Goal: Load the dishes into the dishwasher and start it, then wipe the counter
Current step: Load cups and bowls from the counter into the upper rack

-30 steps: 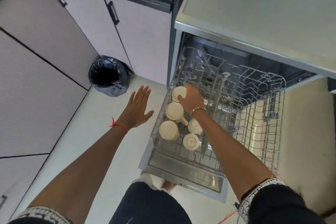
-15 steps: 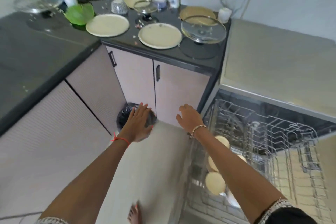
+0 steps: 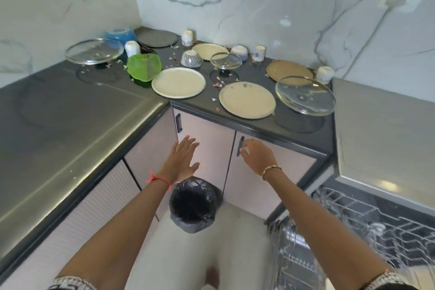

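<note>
We are raising both hands off the grey wire dishwasher rack (image 3: 367, 226), where our right hand (image 3: 257, 155) was touching a cream cup a second ago, and are holding them before the pale cabinet doors (image 3: 211, 148). The dirty dishes are lying on the dark grey counter (image 3: 70, 106) above: a round cream plate (image 3: 247, 100) near the front edge, a clear glass lid (image 3: 305, 95) just beside it. Our left hand (image 3: 184, 160) is spreading flat and empty, our right is curling loosely round nothing, near a black-lined bin (image 3: 193, 205).
</note>
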A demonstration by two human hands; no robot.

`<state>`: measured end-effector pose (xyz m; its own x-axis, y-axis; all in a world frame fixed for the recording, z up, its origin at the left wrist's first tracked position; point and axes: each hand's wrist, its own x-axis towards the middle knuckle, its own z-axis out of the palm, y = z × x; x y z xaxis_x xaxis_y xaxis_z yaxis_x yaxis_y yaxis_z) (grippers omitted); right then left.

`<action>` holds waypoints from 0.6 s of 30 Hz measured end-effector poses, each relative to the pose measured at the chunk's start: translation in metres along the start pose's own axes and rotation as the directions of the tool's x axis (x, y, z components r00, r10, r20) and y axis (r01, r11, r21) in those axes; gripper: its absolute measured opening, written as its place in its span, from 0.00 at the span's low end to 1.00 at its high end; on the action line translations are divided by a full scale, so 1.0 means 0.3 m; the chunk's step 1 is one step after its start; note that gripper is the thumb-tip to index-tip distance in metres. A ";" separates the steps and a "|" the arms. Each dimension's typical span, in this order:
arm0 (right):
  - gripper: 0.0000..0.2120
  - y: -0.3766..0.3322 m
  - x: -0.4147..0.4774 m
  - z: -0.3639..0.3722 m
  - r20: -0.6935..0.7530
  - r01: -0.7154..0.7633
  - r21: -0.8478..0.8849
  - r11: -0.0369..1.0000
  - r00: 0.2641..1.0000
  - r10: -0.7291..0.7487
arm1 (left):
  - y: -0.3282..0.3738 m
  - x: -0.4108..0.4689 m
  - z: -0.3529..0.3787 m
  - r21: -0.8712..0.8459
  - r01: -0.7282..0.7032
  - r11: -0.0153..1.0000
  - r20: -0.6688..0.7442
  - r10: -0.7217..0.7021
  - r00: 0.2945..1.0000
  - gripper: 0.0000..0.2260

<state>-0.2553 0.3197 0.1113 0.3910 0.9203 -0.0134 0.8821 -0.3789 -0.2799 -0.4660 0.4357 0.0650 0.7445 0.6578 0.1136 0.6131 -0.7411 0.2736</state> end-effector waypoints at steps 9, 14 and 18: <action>0.14 -0.119 0.485 -0.046 -0.057 0.140 0.050 0.989 0.989 -0.137 | -0.293 0.323 -0.077 -0.058 0.109 0.992 -0.047 -0.111 0.993 0.25; 0.13 -0.208 0.761 -0.081 -0.033 0.221 0.046 0.974 0.975 -0.220 | -0.453 0.481 -0.134 -0.061 0.229 0.972 -0.103 -0.234 0.967 0.27; 0.14 -0.302 0.947 -0.079 -0.021 0.290 0.038 0.956 0.957 -0.289 | -0.585 0.564 -0.167 -0.055 0.292 0.955 -0.125 -0.297 0.947 0.26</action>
<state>-0.2177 0.6131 0.1556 0.1246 0.9882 0.0885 0.9470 -0.0919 -0.3079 -0.4609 0.6838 0.0840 0.4897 0.8596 0.1460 0.7885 -0.5081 0.3466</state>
